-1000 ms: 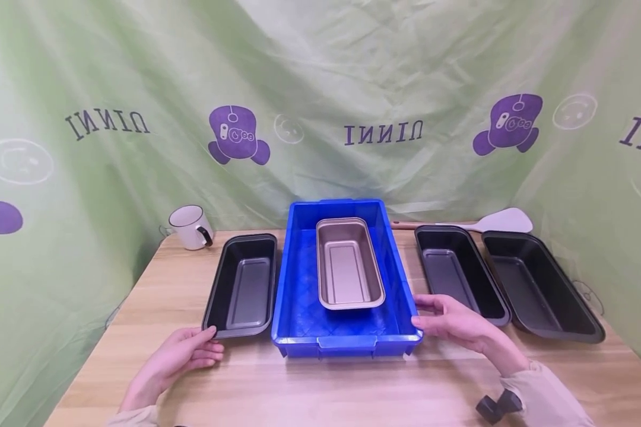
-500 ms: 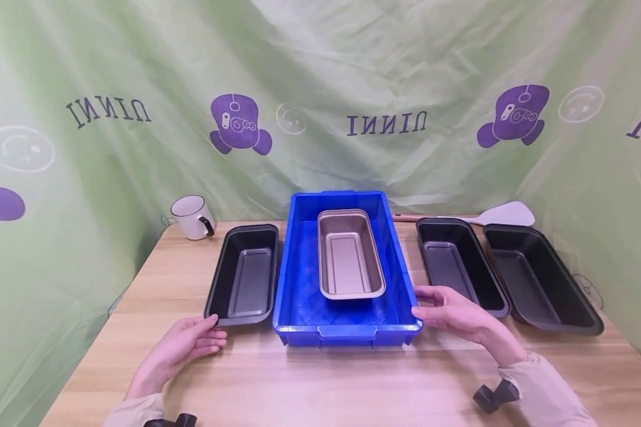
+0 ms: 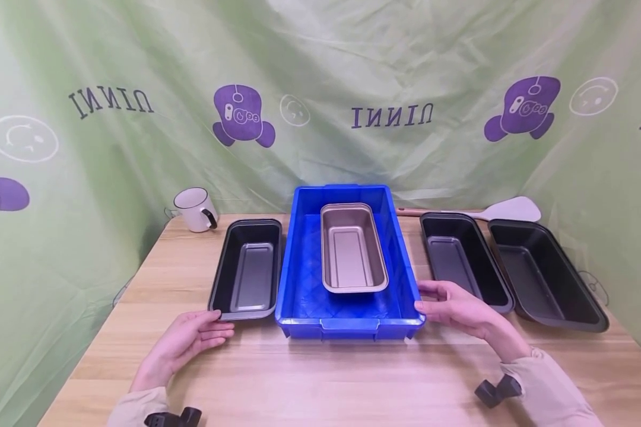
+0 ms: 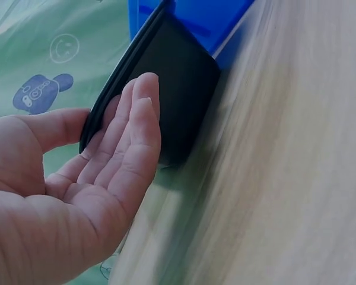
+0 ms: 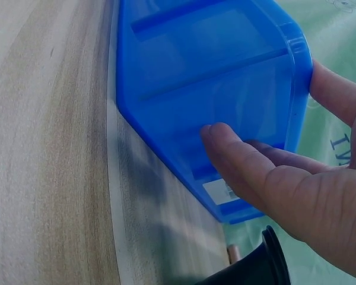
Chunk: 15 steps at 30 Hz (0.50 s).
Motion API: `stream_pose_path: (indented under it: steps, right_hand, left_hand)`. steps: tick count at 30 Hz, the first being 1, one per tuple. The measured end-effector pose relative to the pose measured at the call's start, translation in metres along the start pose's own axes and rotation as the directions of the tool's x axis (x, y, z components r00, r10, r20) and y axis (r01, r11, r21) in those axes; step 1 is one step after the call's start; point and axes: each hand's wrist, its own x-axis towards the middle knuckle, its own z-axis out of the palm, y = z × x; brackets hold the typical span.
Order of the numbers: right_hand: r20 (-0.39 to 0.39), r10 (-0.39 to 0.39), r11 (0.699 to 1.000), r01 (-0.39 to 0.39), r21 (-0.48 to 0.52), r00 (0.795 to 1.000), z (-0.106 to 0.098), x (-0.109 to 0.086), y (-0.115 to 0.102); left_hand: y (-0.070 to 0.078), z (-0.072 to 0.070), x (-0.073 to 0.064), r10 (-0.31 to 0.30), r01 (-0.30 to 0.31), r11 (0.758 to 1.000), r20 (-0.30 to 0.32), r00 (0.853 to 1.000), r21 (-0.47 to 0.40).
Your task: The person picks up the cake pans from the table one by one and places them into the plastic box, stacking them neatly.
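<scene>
My left hand (image 3: 187, 341) pinches the near left corner of a black loaf pan (image 3: 255, 276). In the left wrist view the thumb lies on the pan's rim and the other fingers reach beneath it, along its outer wall. A blue plastic bin (image 3: 349, 327) stands right beside this pan, at the middle of the table. The right hand (image 3: 454, 308) holds the bin's near right corner, thumb at the rim (image 5: 302, 77) and fingers against the outer side wall. Inside the bin sits a gold-brown loaf pan (image 3: 352, 249), its hollow facing up.
Two more black loaf pans lie to the right, one nearer the bin (image 3: 451, 255) and one farther out (image 3: 534, 279). Behind them rests a spatula (image 3: 513, 209) with a white blade. A white mug (image 3: 193, 209) stands at the back left, before a green curtain (image 3: 320, 53).
The head view has tilted down, so everything appears higher in it. Both hands keep their hold on the black pan and the bin, which stay in place on the table.
</scene>
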Motion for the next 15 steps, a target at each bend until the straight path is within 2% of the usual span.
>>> stream_pose_path:
  steps: [3, 6, 11, 15]
  right_hand:
    - [0.000, 0.003, 1.000, -0.003, 0.003, 1.000, 0.0002, -0.0002, -0.0004]
    - [0.003, 0.001, 1.000, -0.001, 0.005, 1.000, 0.0004, 0.0003, -0.0005]
    - [0.003, 0.000, 1.000, 0.000, 0.002, 1.000, 0.0004, 0.0008, -0.0006]
    - [0.000, 0.003, 1.000, -0.003, -0.001, 1.000, 0.0003, 0.0004, -0.0007]
  left_hand:
    - [-0.0004, -0.0005, -0.0010, 0.011, -0.011, 1.000, 0.025, 1.000, -0.024]
    - [-0.0011, -0.0013, -0.0022, 0.043, -0.037, 0.997, 0.079, 0.996, -0.074]
    - [-0.0014, -0.0021, -0.0031, 0.123, -0.092, 0.980, 0.172, 0.977, -0.178]
    - [-0.0007, -0.0006, -0.0043, 0.170, -0.132, 0.969, 0.175, 0.970, -0.210]
